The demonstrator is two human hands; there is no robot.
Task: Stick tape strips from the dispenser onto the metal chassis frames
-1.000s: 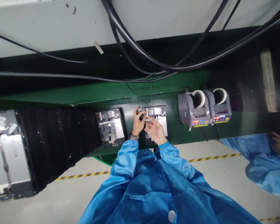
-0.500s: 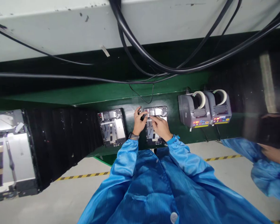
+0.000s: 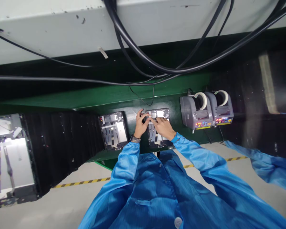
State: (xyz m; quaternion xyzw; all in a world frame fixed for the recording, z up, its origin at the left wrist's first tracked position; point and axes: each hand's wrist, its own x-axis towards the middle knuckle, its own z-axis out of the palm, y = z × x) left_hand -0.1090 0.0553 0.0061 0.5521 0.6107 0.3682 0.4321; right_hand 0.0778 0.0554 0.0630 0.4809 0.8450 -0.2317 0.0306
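Left hand (image 3: 140, 122) is curled in at the top edge of an opened tablet housing (image 3: 158, 138), its fingers bunched so tightly that I cannot tell whether it is gripping anything. Right hand (image 3: 163, 128) lies over the same housing, its fingertips (image 3: 150, 119) down among the small parts near the top edge; from here I cannot tell whether they are pinching one.

That housing is a dark-framed rectangular shell lying flat, its open interior showing metal plates and pale strips. I count three such housings on the green table (image 3: 105, 99): this one, a second (image 3: 113, 131) just to its left, and a third (image 3: 9, 159) at the far left of my view, with a black ribbed belt (image 3: 62, 149) between the second and third.

To the right stand two grey tape dispensers (image 3: 195, 113), side by side, each with one roll of pale tape and a coloured button panel. A wristwatch (image 3: 135, 139) sits on my left wrist. A co-worker's blue sleeve (image 3: 269, 168) reaches in at the right edge, and black cables (image 3: 157, 60) run above the table.
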